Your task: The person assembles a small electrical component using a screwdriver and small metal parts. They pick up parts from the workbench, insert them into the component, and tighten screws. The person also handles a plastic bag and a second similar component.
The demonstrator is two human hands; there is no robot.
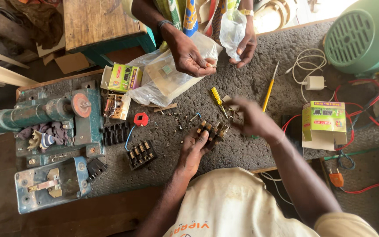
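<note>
The left hand (pixel 193 149) holds a black terminal block (pixel 211 131) over the bench (pixel 251 87); the right hand (pixel 253 119), blurred, its grip unclear, hovers beside it; a green-yellow box (pixel 324 123) stands at the right, another box (pixel 126 77) at upper left.

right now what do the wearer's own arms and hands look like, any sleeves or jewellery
Both arms are bare along the forearm. The left hand and right hand show no gloves, rings or watch. A cream short-sleeved shirt with orange lettering covers the shoulders; the right hand is motion-blurred.
</note>
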